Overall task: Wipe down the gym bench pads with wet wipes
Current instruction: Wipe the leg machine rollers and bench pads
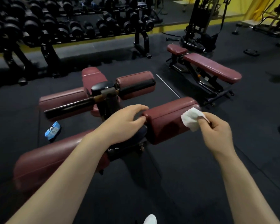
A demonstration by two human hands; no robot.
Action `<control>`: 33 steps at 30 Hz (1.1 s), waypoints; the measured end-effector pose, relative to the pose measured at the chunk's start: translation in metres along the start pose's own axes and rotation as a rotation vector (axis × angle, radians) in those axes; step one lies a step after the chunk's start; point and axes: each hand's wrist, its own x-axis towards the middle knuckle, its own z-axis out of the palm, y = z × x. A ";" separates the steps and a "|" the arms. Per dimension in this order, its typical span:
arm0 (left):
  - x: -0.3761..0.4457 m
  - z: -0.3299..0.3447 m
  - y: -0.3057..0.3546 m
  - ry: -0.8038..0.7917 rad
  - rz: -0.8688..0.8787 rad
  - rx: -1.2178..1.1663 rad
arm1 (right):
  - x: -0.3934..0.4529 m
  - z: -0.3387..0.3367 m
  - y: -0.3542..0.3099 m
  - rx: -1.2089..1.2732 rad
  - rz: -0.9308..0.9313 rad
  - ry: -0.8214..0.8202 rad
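A dark red roller pad (166,120) of the sit-up bench lies crosswise in front of me, its surface glossy with damp patches. My right hand (217,133) pinches a crumpled white wet wipe (191,118) against the pad's right end. My left hand (128,122) grips the pad's inner left end with curled fingers. A matching lower left roller pad (52,160) runs under my left forearm. Two upper roller pads (63,99) (134,81) and the bench seat (92,76) lie beyond.
A blue wet-wipe pack (52,130) lies on the black rubber floor at the left. A second dark red adjustable bench (212,67) stands at the right. A long dumbbell rack (71,28) fills the back, a cable machine (199,29) behind the bench.
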 end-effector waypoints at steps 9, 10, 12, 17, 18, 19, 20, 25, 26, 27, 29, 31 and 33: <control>-0.142 -0.040 -0.054 0.092 -0.002 -0.011 | -0.101 0.098 -0.070 0.285 0.039 -0.241; -0.160 -0.046 -0.062 0.093 -0.002 -0.021 | -0.115 0.109 -0.079 0.293 0.021 -0.287; -0.197 -0.058 -0.078 0.098 -0.009 -0.040 | -0.144 0.132 -0.096 0.310 0.000 -0.379; -0.292 -0.082 -0.126 0.146 -0.096 -0.053 | -0.222 0.195 -0.133 0.376 0.021 -0.548; -0.310 -0.088 -0.138 0.142 -0.127 -0.060 | -0.238 0.209 -0.138 0.392 0.038 -0.582; -0.328 -0.093 -0.151 0.134 -0.159 -0.062 | -0.253 0.223 -0.141 0.401 0.056 -0.611; -0.344 -0.098 -0.163 0.127 -0.191 -0.060 | -0.267 0.237 -0.144 0.401 0.072 -0.635; -0.403 -0.119 -0.226 0.147 -0.348 0.008 | -0.318 0.303 -0.155 0.372 0.134 -0.761; -0.411 -0.123 -0.237 0.148 -0.373 0.024 | -0.322 0.316 -0.157 0.362 0.154 -0.780; -0.418 -0.126 -0.249 0.144 -0.393 0.038 | -0.324 0.329 -0.159 0.351 0.168 -0.793; -0.427 -0.132 -0.271 0.136 -0.417 0.066 | -0.325 0.356 -0.160 0.328 0.184 -0.797; -0.429 -0.141 -0.292 0.139 -0.431 0.110 | -0.319 0.383 -0.162 0.299 0.197 -0.787; -0.424 -0.154 -0.315 0.149 -0.430 0.167 | -0.307 0.411 -0.165 0.264 0.202 -0.759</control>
